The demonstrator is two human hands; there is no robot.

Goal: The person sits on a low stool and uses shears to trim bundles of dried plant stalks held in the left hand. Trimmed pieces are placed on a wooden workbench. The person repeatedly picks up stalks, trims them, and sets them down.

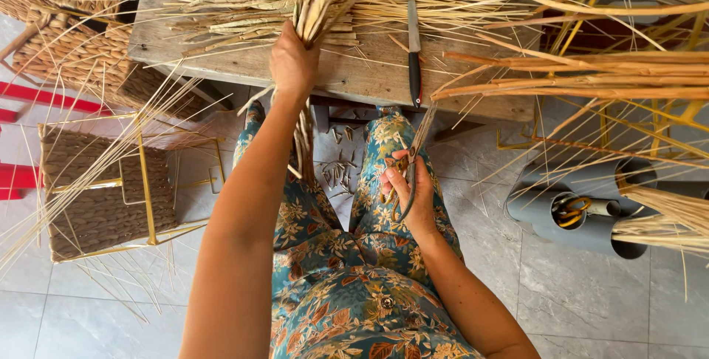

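Observation:
My left hand point(292, 62) grips a thick bundle of dried straw stalks point(314, 12) upright at the front edge of a wooden table point(369, 74); the bundle's lower ends hang down past my wrist. My right hand point(410, 193) rests on my right knee and holds a pair of scissors point(412, 159) with dark blades pointing up toward the table. Short cut straw pieces point(338, 171) lie on the floor between my knees. I wear floral blue-green trousers.
A knife point(414, 52) with a dark handle lies on the table among loose straw point(244, 4). Long reed stalks point(591, 74) jut in from the right. Grey tubes point(576, 211) holding orange scissors stand at right. A woven stool point(103, 196) and wicker baskets point(66, 26) sit at left.

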